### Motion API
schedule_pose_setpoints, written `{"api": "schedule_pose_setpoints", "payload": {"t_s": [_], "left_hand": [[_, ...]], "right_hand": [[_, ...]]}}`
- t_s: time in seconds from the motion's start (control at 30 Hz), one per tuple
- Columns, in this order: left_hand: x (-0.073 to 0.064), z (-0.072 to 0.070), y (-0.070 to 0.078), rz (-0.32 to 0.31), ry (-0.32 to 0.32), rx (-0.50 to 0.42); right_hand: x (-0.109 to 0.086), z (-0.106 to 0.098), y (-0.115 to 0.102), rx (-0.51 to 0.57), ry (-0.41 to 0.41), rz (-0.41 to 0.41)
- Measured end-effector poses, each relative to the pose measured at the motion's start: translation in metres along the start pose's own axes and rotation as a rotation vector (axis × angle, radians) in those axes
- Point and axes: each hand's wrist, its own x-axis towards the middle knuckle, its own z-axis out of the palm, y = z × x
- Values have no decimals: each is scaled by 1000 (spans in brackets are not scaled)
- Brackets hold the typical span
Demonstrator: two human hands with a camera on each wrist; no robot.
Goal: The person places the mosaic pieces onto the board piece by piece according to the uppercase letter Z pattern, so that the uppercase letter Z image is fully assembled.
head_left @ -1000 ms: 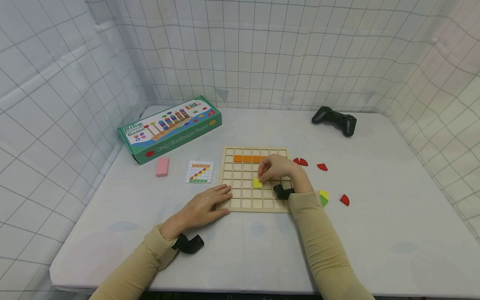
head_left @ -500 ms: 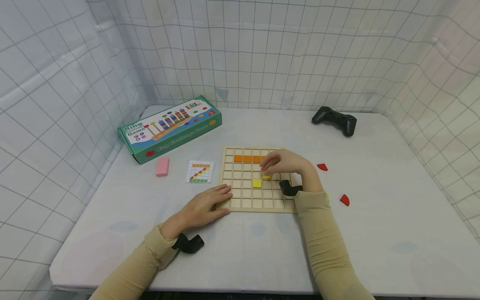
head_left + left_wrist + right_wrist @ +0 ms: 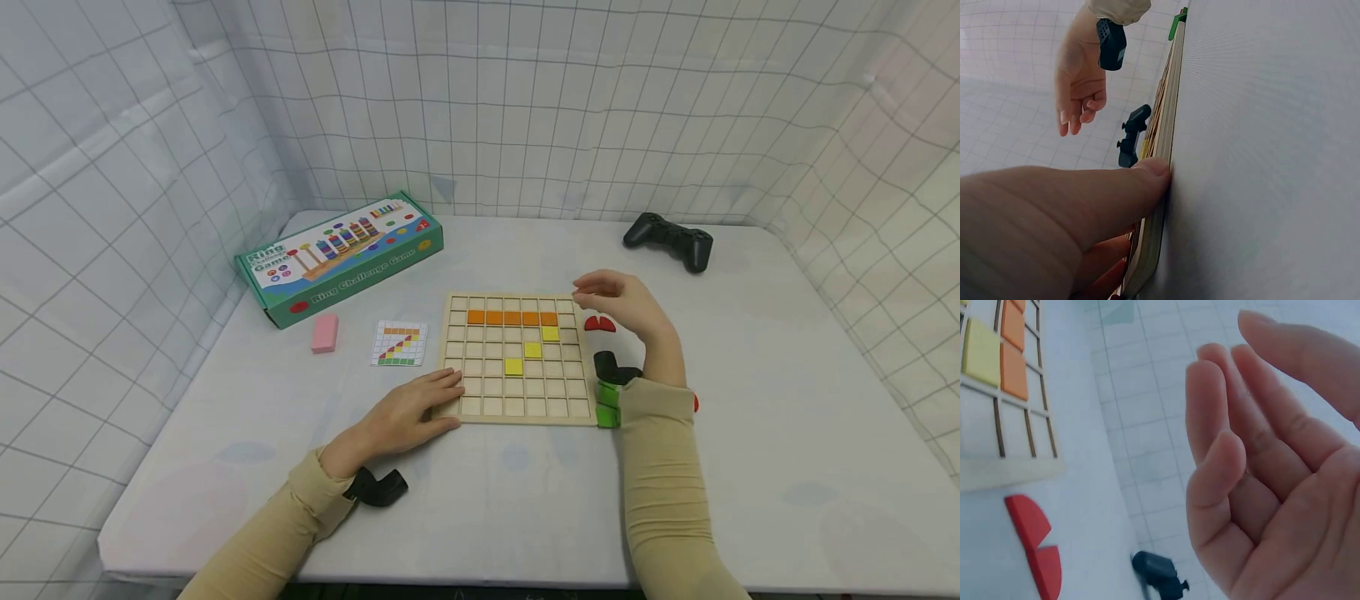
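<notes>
A wooden grid board point(image 3: 480, 407) lies on the table. Its upper part bears a row of orange squares point(image 3: 512, 318), and below that three yellow squares point(image 3: 532, 350) step down diagonally to the left. My left hand point(image 3: 408, 414) rests at the board's lower left corner with its fingers extended; in the left wrist view its thumb point(image 3: 1129, 187) touches the board's edge. My right hand point(image 3: 628, 308) is raised beyond the upper right corner. In the right wrist view its fingers curve loosely and nothing is between them. Two red pieces point(image 3: 1032, 544) lie near that corner.
Green squares point(image 3: 607, 406) lie along the board's right edge, partly under the right wrist. A printed pattern card point(image 3: 399, 343) and a pink block point(image 3: 325, 333) are to the left. Behind stand a green game box point(image 3: 352, 279) and a black game controller point(image 3: 670, 241).
My right hand has moved right and away from the board, and two more yellow squares now show on the grid above the first. The left hand has stayed in place.
</notes>
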Motion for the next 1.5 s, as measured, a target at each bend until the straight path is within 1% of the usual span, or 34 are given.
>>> {"api": "schedule_pose_setpoints", "payload": {"t_s": [0.1,0.23,0.5,0.63,0.83,1.0,1.1,1.37,1.5], "left_hand": [[0,0,0,3,-1,0],[0,0,0,2,-2,-3],[-1,0,-1,1,-4,-6],[-1,0,-1,2,-4,-7],[-1,0,-1,10,0,-12],[-1,0,-1,13,3,-11],[-1,0,-1,16,6,-8],[-1,-1,-1,20,10,-9],[-1,0,-1,21,8,-11]], "right_hand": [[-1,-4,8,18,30,23],[-1,-7,18,19,47,65],[3,-5,36,48,114,142],[5,-4,44,34,116,189],[7,-3,51,17,81,255],[7,-3,54,-10,33,260],[8,-4,56,-25,22,257],[8,-2,60,-59,47,219],[8,-1,59,-76,45,214]]}}
